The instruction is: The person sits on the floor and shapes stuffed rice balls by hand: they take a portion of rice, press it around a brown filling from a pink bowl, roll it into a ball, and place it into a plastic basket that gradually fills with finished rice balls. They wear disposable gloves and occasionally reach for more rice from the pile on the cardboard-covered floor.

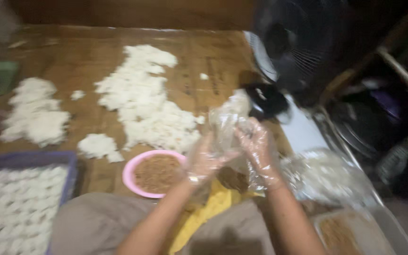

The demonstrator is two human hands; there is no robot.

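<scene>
Both my hands wear thin clear plastic gloves. My left hand point(204, 160) and my right hand point(258, 151) are raised together over the wooden table point(90, 56) and hold a crumpled clear plastic bag point(225, 123) between them. Just left of my left hand stands a pink bowl point(133, 166) with a brown crumbly filling point(157, 174). Beyond the bowl, a large spread of white rice point(142, 99) covers the table. The picture is blurred by motion.
A second heap of white rice point(36, 113) lies at the left. A purple tray point(29, 158) with several white balls sits at the lower left. A black fan point(303, 42) stands at the upper right, a heap of clear plastic point(327, 177) at the right, a yellow cloth point(213, 208) on my lap.
</scene>
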